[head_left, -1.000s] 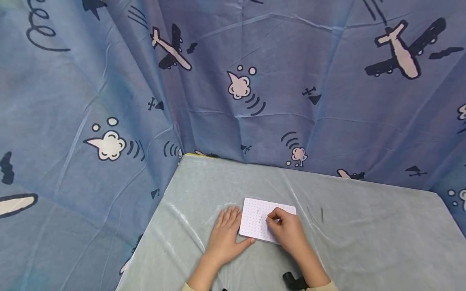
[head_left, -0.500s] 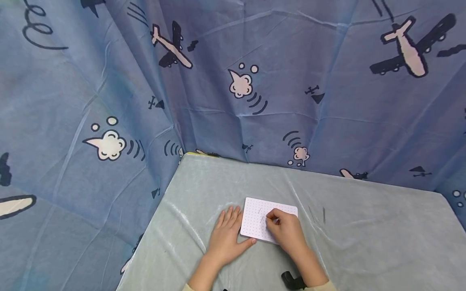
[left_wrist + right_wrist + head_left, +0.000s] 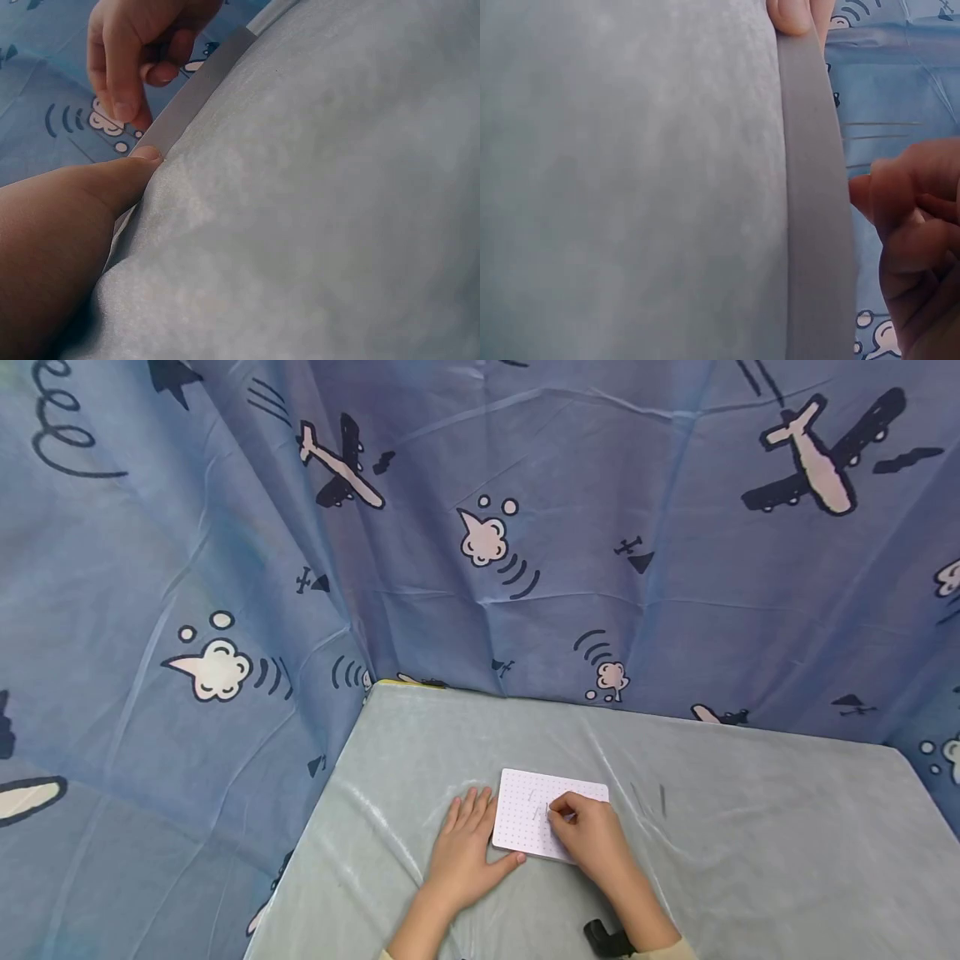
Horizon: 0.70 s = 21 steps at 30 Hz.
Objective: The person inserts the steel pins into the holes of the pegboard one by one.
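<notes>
Blue plane-print cloth [image 3: 435, 627] hangs behind as our right fingers [image 3: 570, 797] pinch a thin stick [image 3: 547, 808] that we seem to be planting in the dotted board [image 3: 516, 827], which our straight left fingers [image 3: 467, 811] flank on the grey bench [image 3: 765, 835], and next we likely need a straight downward push.

A curtained-off corner, this; creased blue curtains [image 3: 562, 460], cartoon planes [image 3: 822, 472] and clouds [image 3: 220, 671] all over, rise behind 1 cloth-covered table [image 3: 750, 843] and along its left side; home or studio, there's no telling!
</notes>
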Each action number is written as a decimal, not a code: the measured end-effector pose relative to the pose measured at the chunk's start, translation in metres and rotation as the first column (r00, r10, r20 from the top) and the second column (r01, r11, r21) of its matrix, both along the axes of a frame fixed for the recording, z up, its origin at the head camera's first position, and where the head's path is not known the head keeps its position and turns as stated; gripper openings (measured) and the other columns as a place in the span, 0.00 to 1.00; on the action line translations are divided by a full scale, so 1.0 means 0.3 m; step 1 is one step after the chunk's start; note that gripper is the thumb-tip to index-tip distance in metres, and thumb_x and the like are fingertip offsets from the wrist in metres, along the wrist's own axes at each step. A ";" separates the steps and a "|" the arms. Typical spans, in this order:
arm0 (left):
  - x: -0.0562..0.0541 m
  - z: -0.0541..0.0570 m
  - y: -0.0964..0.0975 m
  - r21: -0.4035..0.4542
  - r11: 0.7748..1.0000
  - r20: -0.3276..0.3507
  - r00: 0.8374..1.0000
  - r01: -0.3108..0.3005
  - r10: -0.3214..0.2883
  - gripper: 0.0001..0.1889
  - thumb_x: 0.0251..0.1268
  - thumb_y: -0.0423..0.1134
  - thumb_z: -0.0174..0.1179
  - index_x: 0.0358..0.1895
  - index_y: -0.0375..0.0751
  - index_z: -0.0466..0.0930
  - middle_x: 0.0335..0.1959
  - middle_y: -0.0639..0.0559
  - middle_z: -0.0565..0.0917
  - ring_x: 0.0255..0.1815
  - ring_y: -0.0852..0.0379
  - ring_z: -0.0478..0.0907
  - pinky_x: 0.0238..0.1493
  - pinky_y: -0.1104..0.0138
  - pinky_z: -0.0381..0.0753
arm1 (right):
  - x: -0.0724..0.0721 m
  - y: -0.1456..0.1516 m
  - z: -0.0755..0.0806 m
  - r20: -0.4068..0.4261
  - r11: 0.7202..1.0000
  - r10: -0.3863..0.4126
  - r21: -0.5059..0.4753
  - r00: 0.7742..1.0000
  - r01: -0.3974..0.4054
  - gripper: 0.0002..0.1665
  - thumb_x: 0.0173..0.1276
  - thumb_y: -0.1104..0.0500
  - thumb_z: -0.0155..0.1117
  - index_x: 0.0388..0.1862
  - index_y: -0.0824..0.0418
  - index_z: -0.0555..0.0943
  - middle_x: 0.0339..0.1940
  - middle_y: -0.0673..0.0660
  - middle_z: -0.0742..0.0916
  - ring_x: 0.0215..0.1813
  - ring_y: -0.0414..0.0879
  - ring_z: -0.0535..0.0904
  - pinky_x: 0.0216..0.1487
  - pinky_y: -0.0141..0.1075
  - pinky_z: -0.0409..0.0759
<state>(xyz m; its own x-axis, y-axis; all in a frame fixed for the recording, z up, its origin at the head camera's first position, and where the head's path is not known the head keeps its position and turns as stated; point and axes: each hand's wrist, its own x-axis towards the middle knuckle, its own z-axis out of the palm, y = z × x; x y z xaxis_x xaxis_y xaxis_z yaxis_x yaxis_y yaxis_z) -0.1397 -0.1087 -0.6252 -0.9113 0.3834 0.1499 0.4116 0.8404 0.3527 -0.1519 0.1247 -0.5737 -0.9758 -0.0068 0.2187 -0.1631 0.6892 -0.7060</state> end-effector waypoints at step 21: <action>0.005 0.003 0.009 0.029 1.000 -0.015 1.000 0.003 -0.003 0.53 0.69 0.76 0.62 0.84 0.38 0.68 0.86 0.41 0.65 0.89 0.41 0.55 0.90 0.46 0.47 | 0.052 0.135 0.062 0.021 0.975 -0.067 -0.212 0.998 0.070 0.03 0.76 0.61 0.74 0.40 0.61 0.89 0.29 0.50 0.86 0.19 0.39 0.77 0.18 0.33 0.78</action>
<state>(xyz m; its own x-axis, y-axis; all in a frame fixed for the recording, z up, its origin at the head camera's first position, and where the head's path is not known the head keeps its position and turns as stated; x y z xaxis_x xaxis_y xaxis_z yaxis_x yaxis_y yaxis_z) -0.1381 -0.1061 -0.6242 -0.9079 0.3813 0.1742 0.4192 0.8287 0.3708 -0.1363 0.1650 -0.5553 -0.9751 0.1056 0.1951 -0.1102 0.5326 -0.8392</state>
